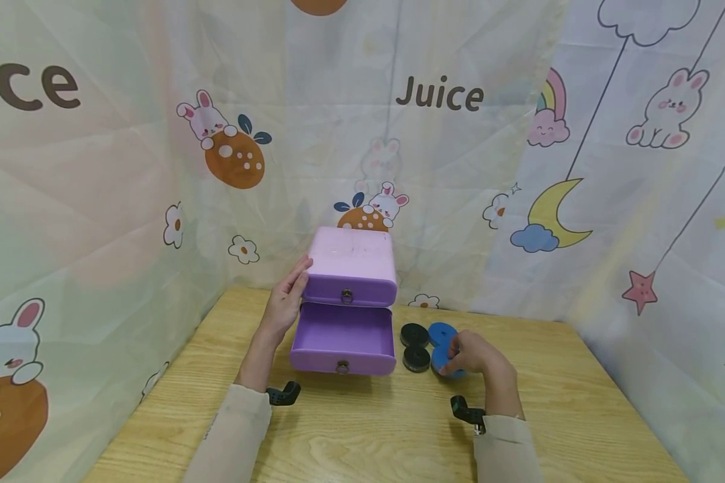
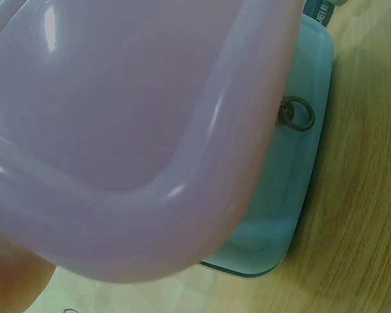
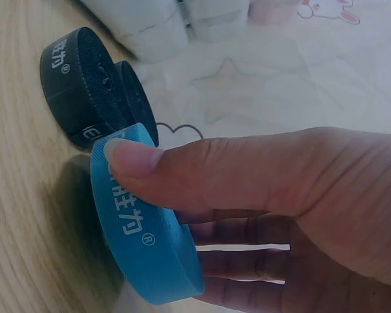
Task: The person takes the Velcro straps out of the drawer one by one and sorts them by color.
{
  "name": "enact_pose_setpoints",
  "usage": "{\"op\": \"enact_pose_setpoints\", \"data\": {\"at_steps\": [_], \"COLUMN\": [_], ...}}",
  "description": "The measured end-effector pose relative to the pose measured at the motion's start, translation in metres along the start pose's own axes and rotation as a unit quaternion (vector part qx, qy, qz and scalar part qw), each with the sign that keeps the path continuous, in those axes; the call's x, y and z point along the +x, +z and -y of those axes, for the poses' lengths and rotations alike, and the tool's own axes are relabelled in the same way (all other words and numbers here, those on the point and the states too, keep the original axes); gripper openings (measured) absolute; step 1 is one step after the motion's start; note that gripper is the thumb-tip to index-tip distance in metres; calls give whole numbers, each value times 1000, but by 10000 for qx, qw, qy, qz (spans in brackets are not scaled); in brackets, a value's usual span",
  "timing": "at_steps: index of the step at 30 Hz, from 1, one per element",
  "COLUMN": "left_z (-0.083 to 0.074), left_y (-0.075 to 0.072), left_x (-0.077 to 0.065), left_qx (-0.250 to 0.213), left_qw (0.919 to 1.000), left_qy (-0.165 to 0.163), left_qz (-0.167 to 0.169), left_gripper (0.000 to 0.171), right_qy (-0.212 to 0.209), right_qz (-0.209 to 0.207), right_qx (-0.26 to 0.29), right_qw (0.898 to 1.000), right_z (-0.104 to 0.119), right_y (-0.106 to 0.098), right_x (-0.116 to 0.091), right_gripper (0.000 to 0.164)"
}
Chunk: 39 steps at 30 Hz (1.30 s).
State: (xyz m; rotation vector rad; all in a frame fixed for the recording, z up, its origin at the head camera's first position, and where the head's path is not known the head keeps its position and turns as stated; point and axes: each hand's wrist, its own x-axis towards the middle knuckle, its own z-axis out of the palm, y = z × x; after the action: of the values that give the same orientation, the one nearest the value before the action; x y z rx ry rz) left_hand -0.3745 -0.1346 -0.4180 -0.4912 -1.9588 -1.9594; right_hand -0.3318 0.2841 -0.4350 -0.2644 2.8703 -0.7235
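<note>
A two-tier drawer box with a pink top [image 1: 352, 252] and purple drawer fronts stands on the table, its lower drawer [image 1: 342, 363] pulled out with nothing inside. My left hand [image 1: 284, 303] lies against the box's left side, fingers extended along it; in the left wrist view only a bit of that hand [image 2: 13, 274] shows beside the box. With thumb and fingers, my right hand [image 1: 476, 353] pinches a blue roll of tape [image 3: 143, 222], tilted over the wood. Another blue roll of tape [image 1: 441, 332] and two black rolls of tape [image 1: 415, 335] sit close by.
The wooden table [image 1: 362, 429] runs back to a printed fabric curtain [image 1: 447, 174] that hangs behind and on both sides. Metal ring pulls [image 2: 297, 113] stick out from the drawer fronts. A black camera mount sits at each wrist.
</note>
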Motion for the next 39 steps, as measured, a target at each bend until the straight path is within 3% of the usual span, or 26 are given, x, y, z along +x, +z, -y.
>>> {"op": "enact_pose_setpoints", "data": {"at_steps": [11, 25, 30, 34, 37, 39], "left_z": [2, 1, 0, -17, -31, -31], "left_y": [0, -1, 0, 1, 3, 3], "left_x": [0, 1, -1, -7, -11, -11], "left_qx": [51, 27, 42, 14, 43, 65], "left_qw": [10000, 9997, 9998, 9998, 9995, 9995], "left_qy": [-55, -255, -172, -182, -274, -265], "left_qz": [23, 42, 43, 78, 117, 128], "left_gripper": [47, 45, 46, 46, 46, 46], "right_qy": [338, 239, -420, -1134, -1414, -1608], "right_qz": [-2, -20, -355, -469, -502, -518], "right_qx": [-23, -112, 322, 890, 1125, 1135], "right_qw": [9994, 9997, 9980, 9884, 9823, 9791], "right_z": [-7, -7, 1, 18, 34, 44], "right_y": [6, 9, 4, -3, -6, -7], "right_x": [6, 6, 6, 5, 2, 1], "right_gripper": [37, 46, 51, 51, 51, 52]}}
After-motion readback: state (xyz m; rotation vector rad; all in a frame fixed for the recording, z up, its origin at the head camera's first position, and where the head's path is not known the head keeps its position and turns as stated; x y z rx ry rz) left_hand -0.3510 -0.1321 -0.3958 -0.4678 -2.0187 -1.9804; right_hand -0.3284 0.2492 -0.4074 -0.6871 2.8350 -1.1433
